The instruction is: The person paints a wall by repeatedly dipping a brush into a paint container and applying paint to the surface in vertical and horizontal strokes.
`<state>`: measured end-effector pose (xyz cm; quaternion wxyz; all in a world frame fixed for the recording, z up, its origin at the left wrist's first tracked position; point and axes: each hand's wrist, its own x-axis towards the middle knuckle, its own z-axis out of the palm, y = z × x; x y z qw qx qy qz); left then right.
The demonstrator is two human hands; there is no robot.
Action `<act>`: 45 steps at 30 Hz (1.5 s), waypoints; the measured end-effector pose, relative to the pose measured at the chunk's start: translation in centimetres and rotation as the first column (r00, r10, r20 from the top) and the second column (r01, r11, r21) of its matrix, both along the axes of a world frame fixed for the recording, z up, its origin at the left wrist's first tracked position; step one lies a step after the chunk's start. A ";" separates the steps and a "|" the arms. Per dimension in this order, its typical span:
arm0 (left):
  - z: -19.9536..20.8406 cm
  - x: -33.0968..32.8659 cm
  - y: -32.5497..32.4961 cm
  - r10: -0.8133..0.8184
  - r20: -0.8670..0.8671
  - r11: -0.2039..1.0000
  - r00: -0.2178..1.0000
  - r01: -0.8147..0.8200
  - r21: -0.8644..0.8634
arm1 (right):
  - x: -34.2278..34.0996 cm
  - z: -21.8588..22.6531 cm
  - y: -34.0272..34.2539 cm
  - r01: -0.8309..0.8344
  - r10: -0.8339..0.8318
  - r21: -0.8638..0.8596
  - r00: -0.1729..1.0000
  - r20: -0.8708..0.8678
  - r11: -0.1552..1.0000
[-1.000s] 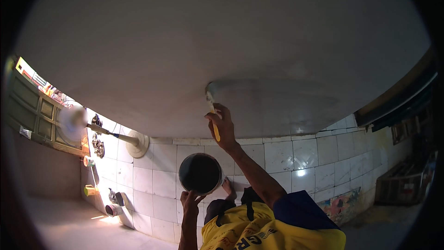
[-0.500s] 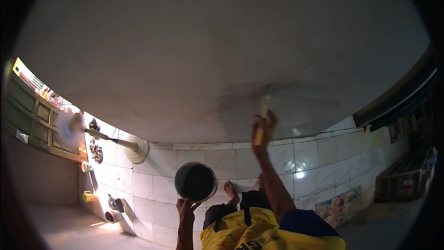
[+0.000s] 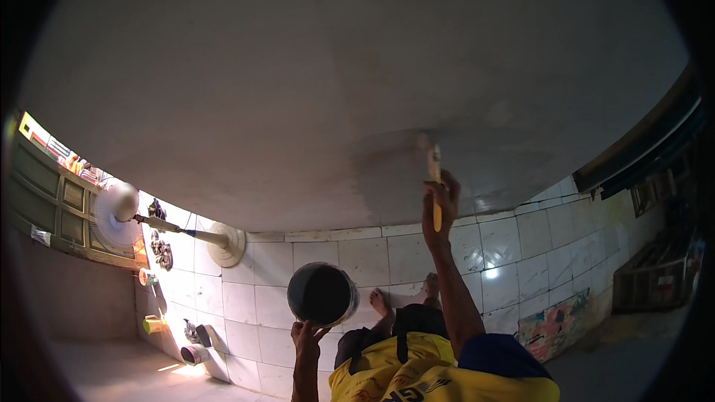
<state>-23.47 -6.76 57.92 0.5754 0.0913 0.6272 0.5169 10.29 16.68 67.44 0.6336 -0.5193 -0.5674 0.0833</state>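
Landmark: the paint bucket point(image 3: 322, 294), a dark round pail seen from its underside, low and just left of centre.
Left hand point(image 3: 306, 335): directly under the paint bucket, fingers spread against its base, bearing it up.
Yellow shirt point(image 3: 417, 372): just right of and below the bucket, the person's own chest, with 2 bare feet point(image 3: 406, 299) showing on the tiled floor point(image 3: 372, 260) beside the pail.
Right hand point(image 3: 439, 205): up and right of the bucket, arm stretched full, fist clenched around the yellow handle of a paint brush point(image 3: 433, 179).
Brush tip: pressed to the ceiling point(image 3: 298, 67), well above the bucket.
Done so far: 1 darker, wet-looking patch point(image 3: 417, 164) spreads around the brush, from above the bucket out to the right.
Left to do: by my reckoning most of it; the pale expanse of ceiling left of and beyond the patch looks dry.
Edges: the patch stops short of the dark beam point(image 3: 640, 149) far right of the bucket.
Open room: wide bare ceiling to the left; a standing fan point(image 3: 119, 208) sits well left of the bucket, near the window point(image 3: 52, 193).
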 end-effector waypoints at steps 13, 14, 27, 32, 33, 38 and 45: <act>-1.4 -0.7 0.0 0.037 0.018 0.999 0.999 -0.037 0.011 | -10.0 2.5 2.0 -0.331 0.330 0.024 0.943 0.046 0.943; -1.5 -0.7 0.1 0.028 0.028 0.999 0.999 -0.028 0.021 | -7.6 1.6 1.9 -0.273 0.269 -0.057 0.960 -0.074 0.960; -0.4 -0.1 -0.3 0.025 0.004 1.000 1.000 -0.025 -0.015 | -11.7 -2.1 1.9 -0.084 0.080 0.025 0.988 0.129 0.996; -0.7 -0.5 -0.7 0.014 -0.027 0.999 1.000 -0.015 -0.050 | -9.5 -3.7 1.8 -0.219 0.222 -0.036 0.971 0.087 0.975; -0.7 -0.5 -0.7 0.013 -0.029 0.999 0.999 -0.015 -0.050 | -7.4 -4.7 1.8 -0.160 0.165 -0.060 0.983 0.076 0.985; -0.4 -0.6 -1.1 0.026 -0.038 0.998 0.999 -0.029 -0.064 | 0.8 -1.9 -1.1 0.038 -0.041 0.056 0.998 0.044 0.998; -1.4 -0.3 -0.3 -0.021 -0.009 0.999 1.000 0.021 -0.024 | -1.9 0.7 -3.4 -0.034 0.034 0.021 0.999 0.016 0.999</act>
